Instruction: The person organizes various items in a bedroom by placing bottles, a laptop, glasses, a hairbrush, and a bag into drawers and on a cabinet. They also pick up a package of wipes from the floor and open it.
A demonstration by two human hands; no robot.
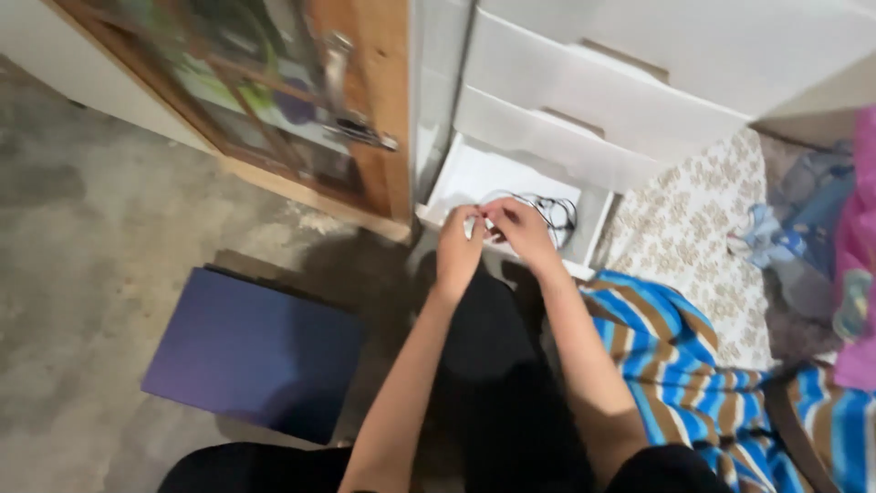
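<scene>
A: Grip status, centre of frame?

B: The left hand (459,239) and right hand (522,228) are seen brought together, fingertips pinched closed on a thin white cable (481,217) stretched between them. What kind of cable cannot be told.

A: Location of the cable?

B: It is held just above the front edge of an open white drawer (474,173), upper centre. A coiled bundle of dark and white cords (557,215) is noted inside the drawer, just right of the hands.

A: Surroundings?

B: Closed white drawers (593,91) are recorded above. A glazed wooden cabinet door (365,100) stands upper left. A dark blue box (255,351) lies lower left on concrete floor. A blue-and-brown striped cloth (684,365) is seen lower right.
</scene>
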